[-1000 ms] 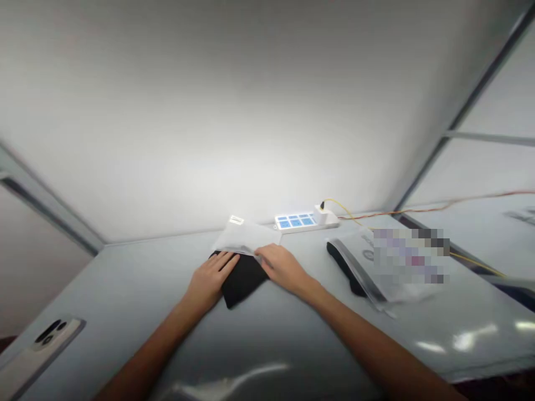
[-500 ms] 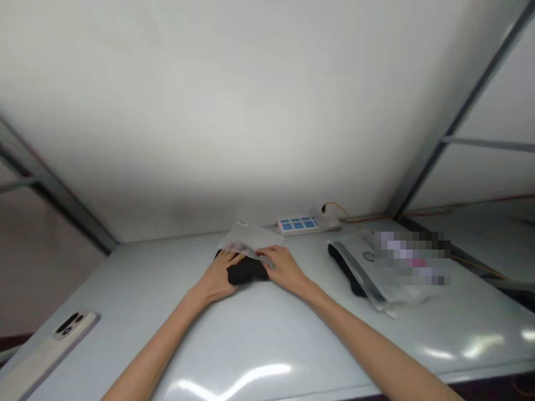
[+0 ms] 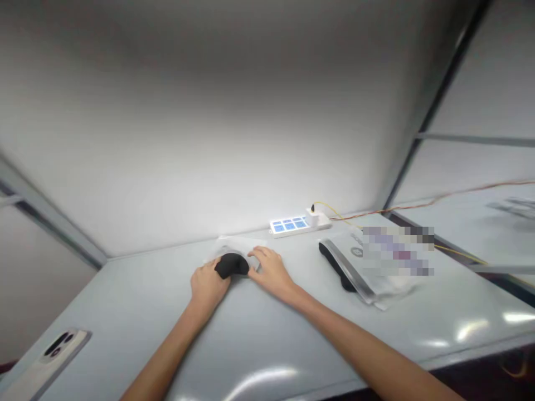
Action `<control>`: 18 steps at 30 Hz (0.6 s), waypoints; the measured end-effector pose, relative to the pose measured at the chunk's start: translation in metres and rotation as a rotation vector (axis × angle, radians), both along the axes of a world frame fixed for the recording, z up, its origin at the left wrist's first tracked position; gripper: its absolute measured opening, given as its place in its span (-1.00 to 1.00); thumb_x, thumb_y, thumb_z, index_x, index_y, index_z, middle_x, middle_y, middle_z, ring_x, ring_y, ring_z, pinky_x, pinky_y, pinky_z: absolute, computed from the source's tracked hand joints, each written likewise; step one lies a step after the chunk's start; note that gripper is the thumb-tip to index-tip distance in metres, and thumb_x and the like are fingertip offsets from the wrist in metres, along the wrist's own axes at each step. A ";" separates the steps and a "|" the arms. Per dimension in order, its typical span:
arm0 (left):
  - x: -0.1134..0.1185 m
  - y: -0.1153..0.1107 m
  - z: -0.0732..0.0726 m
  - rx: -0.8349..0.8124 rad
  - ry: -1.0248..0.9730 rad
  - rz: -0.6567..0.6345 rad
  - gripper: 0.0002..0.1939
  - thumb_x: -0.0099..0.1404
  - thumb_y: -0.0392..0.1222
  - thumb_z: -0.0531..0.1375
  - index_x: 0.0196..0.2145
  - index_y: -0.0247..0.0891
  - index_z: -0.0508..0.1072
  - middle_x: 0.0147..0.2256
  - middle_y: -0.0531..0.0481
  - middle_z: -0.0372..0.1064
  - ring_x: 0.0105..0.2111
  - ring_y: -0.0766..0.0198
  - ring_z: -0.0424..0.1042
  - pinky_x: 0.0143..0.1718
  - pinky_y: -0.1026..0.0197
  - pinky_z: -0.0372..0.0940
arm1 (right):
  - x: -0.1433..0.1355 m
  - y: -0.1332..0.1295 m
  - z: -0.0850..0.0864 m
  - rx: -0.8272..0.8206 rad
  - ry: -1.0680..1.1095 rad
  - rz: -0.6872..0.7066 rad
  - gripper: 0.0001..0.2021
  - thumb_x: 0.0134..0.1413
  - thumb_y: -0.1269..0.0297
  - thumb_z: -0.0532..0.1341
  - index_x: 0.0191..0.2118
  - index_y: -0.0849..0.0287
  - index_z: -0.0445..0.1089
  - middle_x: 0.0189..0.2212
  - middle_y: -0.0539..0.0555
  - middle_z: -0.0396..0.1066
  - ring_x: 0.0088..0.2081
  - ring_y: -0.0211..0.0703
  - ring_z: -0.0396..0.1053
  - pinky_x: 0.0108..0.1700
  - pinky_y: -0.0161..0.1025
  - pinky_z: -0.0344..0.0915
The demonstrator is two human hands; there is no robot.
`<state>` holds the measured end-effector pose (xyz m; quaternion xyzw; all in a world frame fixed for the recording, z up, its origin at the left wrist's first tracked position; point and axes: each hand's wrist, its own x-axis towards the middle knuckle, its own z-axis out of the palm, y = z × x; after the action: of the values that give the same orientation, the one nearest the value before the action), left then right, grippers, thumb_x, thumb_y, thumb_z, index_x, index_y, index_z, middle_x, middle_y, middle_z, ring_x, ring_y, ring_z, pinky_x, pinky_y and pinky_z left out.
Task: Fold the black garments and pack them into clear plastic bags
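A black, curved, padded piece (image 3: 232, 264) lies between my hands at the middle of the table, partly over a clear plastic bag (image 3: 238, 244). My left hand (image 3: 209, 283) is closed on the left end of the black piece, its fingertips partly hidden. My right hand (image 3: 271, 273) is at the right edge of the bag, with its thumb close to the black piece and its fingers curled over the plastic. How far the piece sits inside the bag I cannot tell.
To the right lies another clear bag (image 3: 351, 262) with a black piece (image 3: 336, 267) showing at its edge. A white power strip (image 3: 288, 225) with a plugged-in adapter (image 3: 312, 216) and yellow cable stands along the back wall. A phone (image 3: 50, 365) rests at the front left.
The bag no longer covers the top of the black piece and now lies lower behind it. The black piece shows a rounder curve, and my left hand has closed round its left end.
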<state>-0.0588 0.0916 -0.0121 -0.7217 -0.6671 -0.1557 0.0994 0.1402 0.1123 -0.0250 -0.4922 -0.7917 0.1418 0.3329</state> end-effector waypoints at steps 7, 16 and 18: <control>0.004 0.000 -0.001 0.075 0.088 -0.084 -0.52 0.20 -0.42 0.15 0.09 -0.49 0.43 0.03 -0.48 0.47 0.07 -0.22 0.45 0.15 -0.15 0.26 | -0.007 -0.005 0.002 0.000 0.111 0.049 -0.67 0.01 0.53 0.18 -0.08 0.17 0.46 -0.08 0.15 0.51 -0.01 -0.03 0.43 0.10 -0.13 0.29; -0.009 0.006 -0.009 0.015 -0.043 -0.556 -0.46 0.19 -0.35 0.20 0.15 -0.23 0.34 0.08 -0.17 0.48 0.07 0.05 0.48 0.11 0.08 0.36 | 0.004 0.000 0.003 -0.009 0.221 0.063 -0.63 -0.05 0.62 0.10 -0.12 0.18 0.44 -0.14 0.10 0.50 -0.07 -0.11 0.44 0.06 -0.20 0.32; -0.009 0.009 -0.015 0.022 -0.041 -0.454 -0.55 0.21 -0.38 0.17 0.08 -0.24 0.37 -0.05 -0.17 0.54 -0.10 0.06 0.57 -0.06 0.11 0.44 | -0.001 -0.001 0.001 0.002 0.227 0.079 -0.60 -0.05 0.62 0.09 -0.09 0.20 0.43 -0.13 0.13 0.49 -0.07 -0.09 0.43 0.05 -0.17 0.33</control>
<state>-0.0680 0.1008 -0.0267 -0.8488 -0.4879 -0.1958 0.0562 0.1395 0.1109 -0.0238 -0.4411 -0.7678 0.2087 0.4150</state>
